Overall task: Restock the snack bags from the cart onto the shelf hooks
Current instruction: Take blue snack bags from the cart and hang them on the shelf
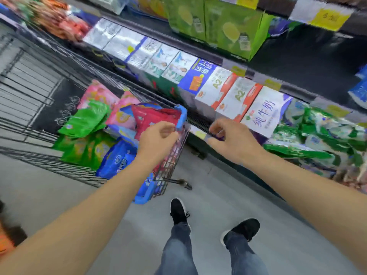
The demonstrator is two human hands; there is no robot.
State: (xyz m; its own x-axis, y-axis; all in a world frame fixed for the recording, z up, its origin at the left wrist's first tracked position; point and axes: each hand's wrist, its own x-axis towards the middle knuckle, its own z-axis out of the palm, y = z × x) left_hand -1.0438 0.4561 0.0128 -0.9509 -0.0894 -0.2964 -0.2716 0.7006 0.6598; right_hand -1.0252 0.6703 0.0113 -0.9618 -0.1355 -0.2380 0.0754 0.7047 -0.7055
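Your left hand [158, 135] curls its fingers by the cart [183, 116] rim to reach the snack bags [153, 116], while your right hand [228, 135] hovers loosely curled, holding nothing visible.

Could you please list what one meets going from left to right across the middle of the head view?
Green snack bags in the wire shopping cart → red snack bag → left hand → right hand → white milk carton with blue writing → green-and-white bags on the shelf.
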